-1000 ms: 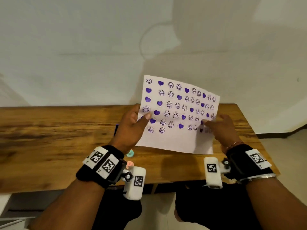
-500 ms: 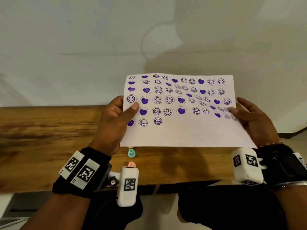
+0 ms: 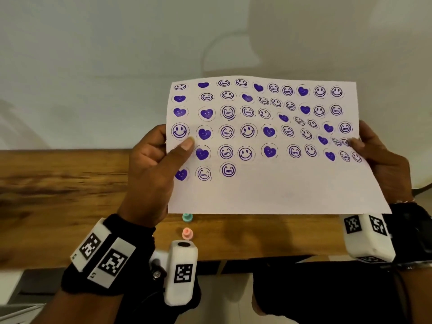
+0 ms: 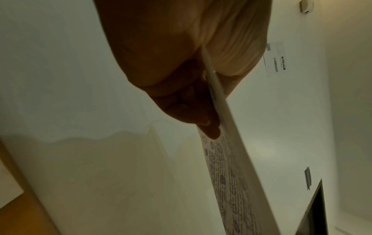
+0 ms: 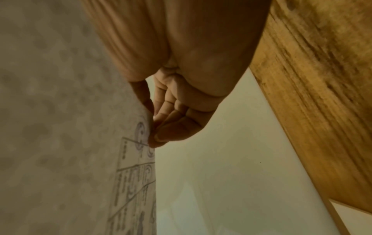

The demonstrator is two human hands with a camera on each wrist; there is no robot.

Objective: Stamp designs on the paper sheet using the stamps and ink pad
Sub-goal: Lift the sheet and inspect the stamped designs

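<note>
A white paper sheet [image 3: 275, 190] covered with rows of purple smiley and heart stamps is held upright above the wooden table [image 3: 58, 202], facing me. My left hand [image 3: 163, 155] pinches its left edge, thumb on the front. My right hand [image 3: 371, 150] pinches its right edge the same way. In the left wrist view the paper sheet [image 4: 227, 159] runs edge-on between thumb and fingers of the left hand [image 4: 207, 120]. In the right wrist view the right hand [image 5: 159, 127] pinches the paper sheet [image 5: 132, 174]. A teal stamp [image 3: 187, 217] and a pink stamp [image 3: 187, 233] stand on the table below the sheet. The ink pad is hidden.
A plain white wall [image 3: 93, 66] rises behind the table. The table's front edge [image 3: 257, 259] runs close to my wrists, with the floor below it. A dark flat object [image 4: 314, 214] shows at the lower right of the left wrist view.
The sheet has been lifted off the table and turned to face me flat. My right hand shifted from the sheet's lower right to pinching its right edge; both hands rose.
</note>
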